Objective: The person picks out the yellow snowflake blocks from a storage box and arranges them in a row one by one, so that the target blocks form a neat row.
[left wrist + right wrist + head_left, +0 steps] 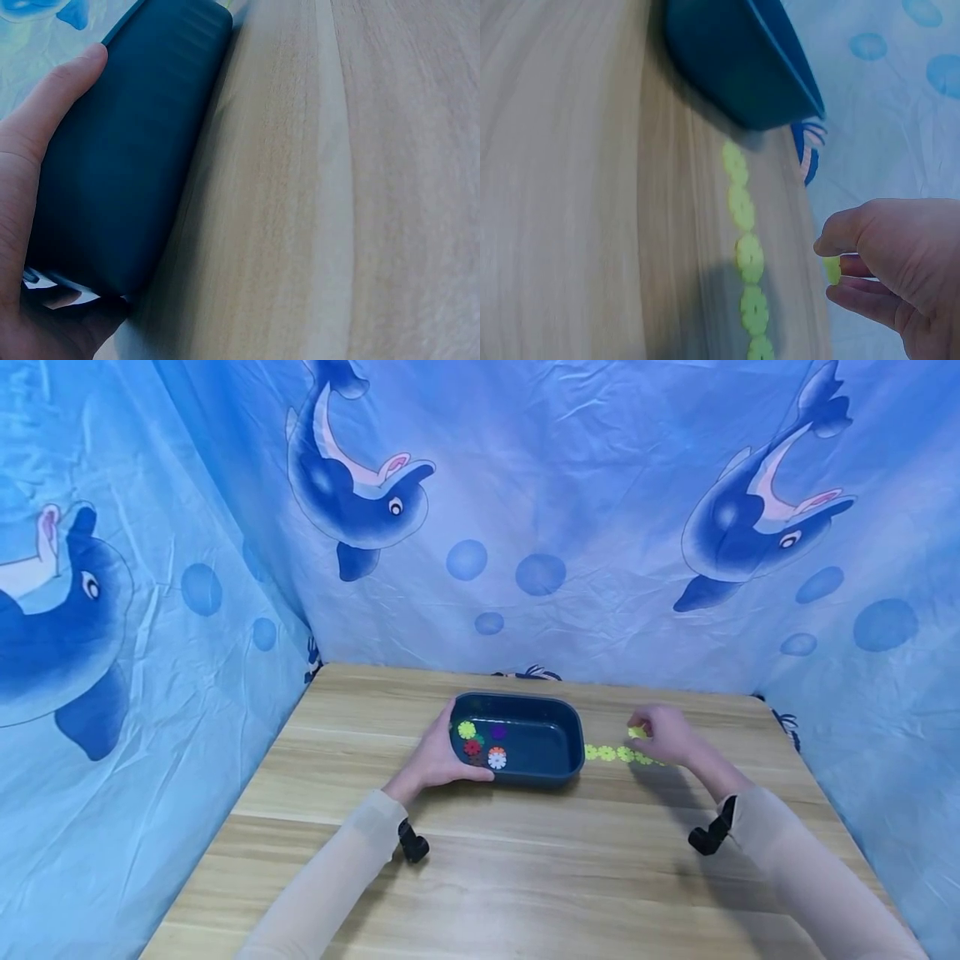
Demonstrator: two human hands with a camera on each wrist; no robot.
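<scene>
A dark blue rectangular tub [547, 775] stands on the table, with several notched plastic discs inside: yellow, red, white, purple, green and orange. My left hand [437, 758] grips the tub's left end, thumb along the near wall and the other fingers round the far side. To the right of the tub, my right hand [666, 735] pinches a yellow notched disc [832, 269] between thumb and fingers, above the table. Beneath it lies a row of yellow discs [741, 207], linked or laid edge to edge, running rightward from beside the tub; the hand hides part of it in the head view.
A wooden table [480, 877] carries everything. Blue curtains with printed dolphins [360, 485] rise behind it and at both sides. Bits of dark, striped fabric [536, 673] show at the table's back edge. A black wrist camera [412, 842] sits on each sleeve.
</scene>
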